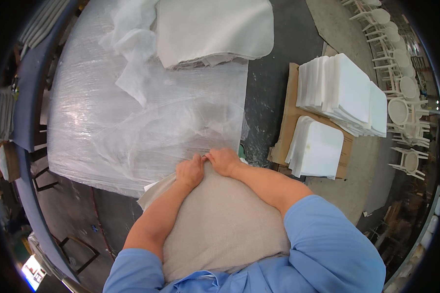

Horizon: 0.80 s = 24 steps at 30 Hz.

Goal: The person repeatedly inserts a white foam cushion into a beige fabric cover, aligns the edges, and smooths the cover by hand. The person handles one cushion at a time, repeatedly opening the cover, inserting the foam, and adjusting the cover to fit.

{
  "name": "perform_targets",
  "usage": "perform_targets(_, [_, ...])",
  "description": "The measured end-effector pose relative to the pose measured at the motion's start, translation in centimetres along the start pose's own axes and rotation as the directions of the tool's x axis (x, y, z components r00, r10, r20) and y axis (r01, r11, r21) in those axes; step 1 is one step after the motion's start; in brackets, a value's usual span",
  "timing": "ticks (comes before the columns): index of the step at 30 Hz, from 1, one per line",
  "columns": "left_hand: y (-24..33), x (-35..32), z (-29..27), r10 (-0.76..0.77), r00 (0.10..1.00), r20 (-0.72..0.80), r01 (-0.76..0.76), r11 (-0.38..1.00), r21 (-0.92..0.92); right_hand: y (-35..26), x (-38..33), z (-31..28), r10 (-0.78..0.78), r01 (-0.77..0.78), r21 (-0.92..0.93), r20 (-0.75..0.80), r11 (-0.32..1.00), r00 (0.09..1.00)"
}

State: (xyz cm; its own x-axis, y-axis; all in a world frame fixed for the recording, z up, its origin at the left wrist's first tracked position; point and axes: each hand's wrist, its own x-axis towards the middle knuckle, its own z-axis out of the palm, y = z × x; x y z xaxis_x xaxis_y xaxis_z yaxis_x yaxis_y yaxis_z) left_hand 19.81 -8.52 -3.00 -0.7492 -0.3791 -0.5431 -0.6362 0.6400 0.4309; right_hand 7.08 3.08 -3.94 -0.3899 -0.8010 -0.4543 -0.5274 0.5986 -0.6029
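A beige fabric-covered cushion (220, 224) rests against my body at the near edge of the table. My left hand (189, 172) and my right hand (223, 161) sit side by side at its far edge, fingers closed on the beige fabric where it meets a white foam pad (154, 191) that sticks out at the left. Both forearms lie over the cushion.
The table (112, 117) is wrapped in clear plastic film, with a loose plastic sheet (132, 53) and a stack of beige fabric pieces (212, 29) at the back. White foam pads (342, 93) are stacked on cardboard (288, 127) to the right. White chairs (401, 73) stand beyond.
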Motion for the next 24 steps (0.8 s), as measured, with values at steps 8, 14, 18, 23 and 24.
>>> perform_targets(8, [-0.1,-1.4,-4.6,-0.086,0.89,0.448,0.092,0.996,0.008,-0.7,0.0,-4.0,0.021,-0.02,-0.008,0.357,1.0,0.934])
perform_targets(14, [0.4,-3.9,-2.4,-0.015,0.992,0.122,0.029,0.993,-0.112,0.3,-2.2,-4.9,0.002,0.006,-0.022,0.343,1.0,0.939])
perform_targets(18, [0.6,-3.1,-2.4,-0.047,0.989,0.141,0.053,0.998,-0.043,0.5,-1.1,-3.6,-0.018,0.047,-0.162,0.177,0.986,0.984])
perform_targets(23, [-0.4,-1.7,-1.7,0.001,0.99,0.144,0.003,1.0,-0.023,1.1,-0.4,-2.7,-0.118,0.134,-0.185,0.097,0.974,0.988])
perform_targets(24, [-0.7,-1.6,-1.6,0.013,0.987,0.162,-0.006,0.999,-0.04,0.8,-0.4,-2.8,-0.13,0.144,-0.193,0.084,0.97,0.988])
